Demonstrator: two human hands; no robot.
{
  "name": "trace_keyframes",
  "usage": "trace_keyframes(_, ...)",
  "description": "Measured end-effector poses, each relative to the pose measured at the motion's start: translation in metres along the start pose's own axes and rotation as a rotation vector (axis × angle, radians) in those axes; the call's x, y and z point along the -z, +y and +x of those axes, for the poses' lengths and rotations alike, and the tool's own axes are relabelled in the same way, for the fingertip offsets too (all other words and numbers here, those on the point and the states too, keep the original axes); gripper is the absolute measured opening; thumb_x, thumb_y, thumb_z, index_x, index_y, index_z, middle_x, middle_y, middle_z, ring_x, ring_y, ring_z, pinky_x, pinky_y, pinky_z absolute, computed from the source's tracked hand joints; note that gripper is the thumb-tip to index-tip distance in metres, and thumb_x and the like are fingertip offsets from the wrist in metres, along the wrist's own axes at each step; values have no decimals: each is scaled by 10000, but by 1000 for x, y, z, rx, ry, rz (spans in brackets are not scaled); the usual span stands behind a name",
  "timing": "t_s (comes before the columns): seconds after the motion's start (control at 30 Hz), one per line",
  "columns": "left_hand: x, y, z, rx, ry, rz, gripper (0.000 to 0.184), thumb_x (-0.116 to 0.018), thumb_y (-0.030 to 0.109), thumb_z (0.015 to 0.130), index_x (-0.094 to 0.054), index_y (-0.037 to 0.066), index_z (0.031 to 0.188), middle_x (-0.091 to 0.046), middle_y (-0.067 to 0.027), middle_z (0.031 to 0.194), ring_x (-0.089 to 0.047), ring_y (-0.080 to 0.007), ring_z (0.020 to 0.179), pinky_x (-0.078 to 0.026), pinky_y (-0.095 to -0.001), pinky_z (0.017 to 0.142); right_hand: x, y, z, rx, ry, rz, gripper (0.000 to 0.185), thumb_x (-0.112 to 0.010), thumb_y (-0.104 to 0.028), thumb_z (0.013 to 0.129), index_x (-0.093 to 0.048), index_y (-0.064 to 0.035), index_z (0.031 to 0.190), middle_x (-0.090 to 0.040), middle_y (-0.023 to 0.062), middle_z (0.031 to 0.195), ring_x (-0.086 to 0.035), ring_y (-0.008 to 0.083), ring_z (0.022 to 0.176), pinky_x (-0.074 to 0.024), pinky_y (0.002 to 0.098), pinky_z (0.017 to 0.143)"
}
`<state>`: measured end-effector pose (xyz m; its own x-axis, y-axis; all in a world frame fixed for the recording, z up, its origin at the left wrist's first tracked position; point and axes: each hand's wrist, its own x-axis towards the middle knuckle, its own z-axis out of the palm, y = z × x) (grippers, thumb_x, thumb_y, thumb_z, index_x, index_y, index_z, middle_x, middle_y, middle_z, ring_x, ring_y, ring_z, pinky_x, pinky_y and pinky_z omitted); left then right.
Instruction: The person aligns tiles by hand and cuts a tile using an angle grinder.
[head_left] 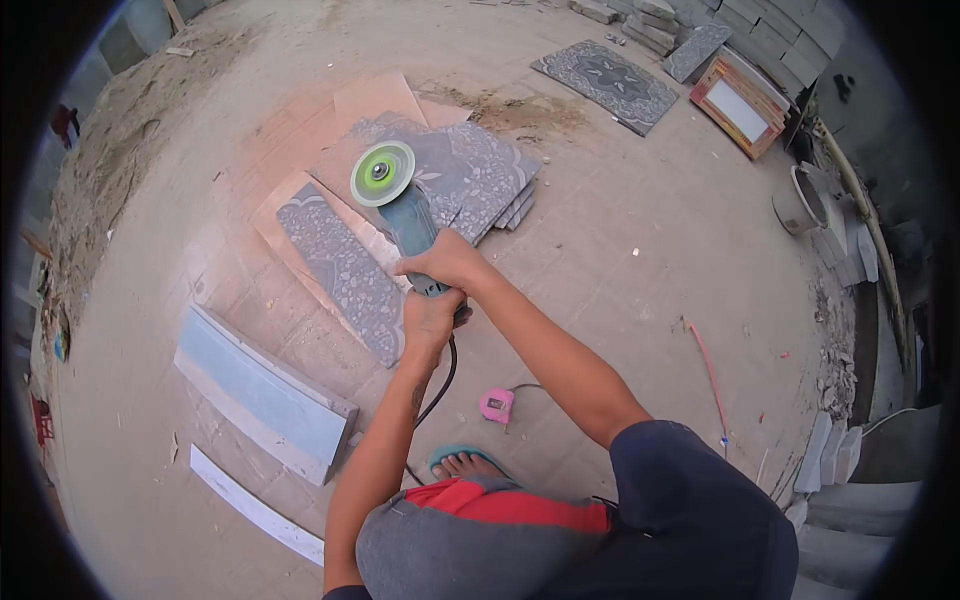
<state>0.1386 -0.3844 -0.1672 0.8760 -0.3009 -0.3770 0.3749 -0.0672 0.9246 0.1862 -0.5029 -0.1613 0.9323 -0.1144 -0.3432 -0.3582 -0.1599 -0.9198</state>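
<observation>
Dark shirt [690,505] is sitting nearest cam, behind fingers; R hand [456,262] & L hand [430,318] are gripping grinder [408,224], wrapped round body & rear. Disc [372,187] is facing up ahead of fingertips, tiles [475,165] beyond; prob. best holding two-handed, fingers aft, cord [440,393] running back clear.

The location is identified as a construction site or rough work yard. Dusty ground [590,320] is bordered on the left by a long heap of sand [110,180]. Grey blocks [790,42] are stacked at the far right, and rubble [838,345] is strewn along the right margin, near a bucket [797,205]. Patterned tiles [470,165] are piled directly on the ground, beside which orange dust [275,140] is spread. A corded angle grinder [408,222] is held by hand.
</observation>
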Motion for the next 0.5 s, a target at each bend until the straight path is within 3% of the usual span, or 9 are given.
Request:
trace_keyframes(0.07,-21,-30,16,-133,-25,115,241,-701,205,798,-644,-28,811,-664,-75,731,-632,-147,604,-490,-290,529,13,11,-5,-60,62,-274,503,-869,-364,647,-695,52,870,-686,149,827,-655,193,682,-526,328,590)
trace_keyframes(0.13,-35,-57,25,-129,48,350,562,-793,382,681,-601,-90,918,-661,-111,699,-634,-196,571,-496,-336,519,26,39,-12,-13,7,84,256,-797,-201,728,-673,17,785,-667,87,728,-634,151,585,-508,304,524)
trace_keyframes(0.17,-26,-33,10,-11,-180,434,758,-802,482,638,-580,-117,1046,-677,-201,850,-673,-263,737,-534,-391,654,36,51,-21,-73,85,0,202,-751,-170,743,-655,4,781,-639,61,689,-616,147,549,-499,304,509)
trace_keyframes(0.2,-24,-55,22,-145,-357,671,889,-794,559,639,-571,-113,1177,-622,-297,1127,-643,-345,1016,-510,-436,878,43,75,-21,-135,169,131,230,-742,-159,708,-647,23,812,-647,74,709,-609,160,536,-489,300,496)
trace_keyframes(0.23,8,-53,18,-112,-277,641,889,-794,559,639,-571,-113,1177,-622,-297,1127,-643,-345,1016,-510,-436,878,59,91,-27,-157,188,146,251,-725,-145,697,-636,34,848,-621,67,697,-581,171,531,-471,305,514)
trace_keyframes(0.33,117,-12,1,-75,-344,848,880,-768,582,688,-551,32,1340,-513,-279,1326,-523,-423,1218,-420,-456,1050,98,143,-41,-117,346,-17,371,-719,-158,672,-586,41,955,-592,68,771,-554,174,614,-447,313,575)
trace_keyframes(0.37,168,-21,3,-14,116,885,831,-753,549,727,-529,67,1366,-520,-251,1320,-518,-409,1226,-421,-465,1047,111,151,-48,-138,358,-47,366,-715,-168,674,-584,39,946,-593,72,762,-563,183,608,-456,317,573)
trace_keyframes(0.43,273,-50,8,305,874,909,941,-713,529,787,-309,56,1493,-419,-327,1380,-398,-432,1321,-373,-506,1035,129,169,-63,-201,387,-45,354,-705,-191,680,-585,35,925,-596,84,742,-586,205,597,-478,327,568)
trace_keyframes(0.5,336,-84,9,494,1100,873,1073,-647,674,764,-205,70,1534,-321,-366,1437,-282,-452,1381,-258,-537,1081,139,180,-71,-254,405,45,335,-696,-203,691,-591,30,907,-598,96,726,-606,230,588,-500,340,565)
